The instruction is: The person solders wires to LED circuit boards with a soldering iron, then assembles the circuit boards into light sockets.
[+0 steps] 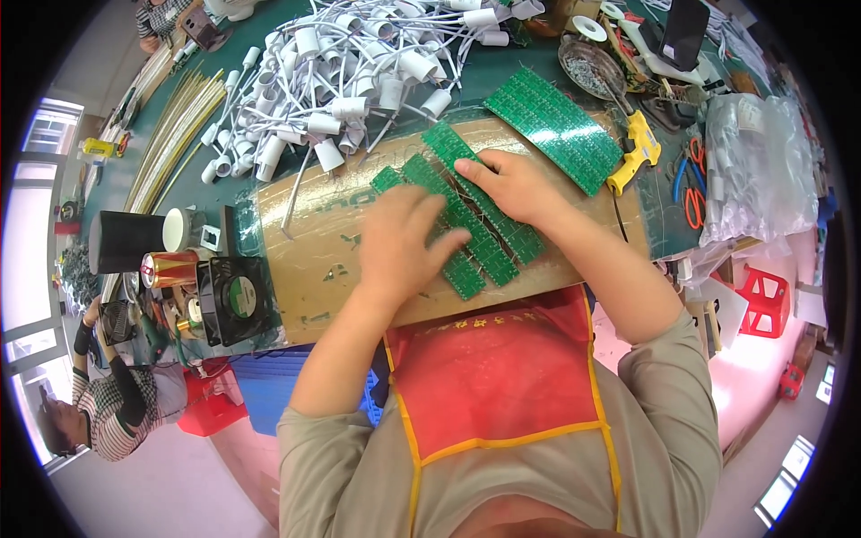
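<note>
Several narrow strips of green circuit board lie side by side on a brown board (314, 255), with dark gaps between them. My left hand (395, 238) is over the left strip (463, 273), its fingertips on the boards and its thumb spread away; it appears to hold nothing. My right hand (520, 186) grips the right strip (442, 142) at its upper part, thumb on top and fingers bent at the right edge. Between the hands runs the middle strip (489, 249). A larger green circuit board panel (556, 125) lies beyond my right hand.
White lamp sockets with wires (345, 81) are heaped at the back. To the right are a yellow glue gun (637, 152), orange-handled scissors (693, 206) and plastic bags (758, 170). A black fan (235, 300) and a can (170, 269) stand left. Another person (117, 403) sits at far left.
</note>
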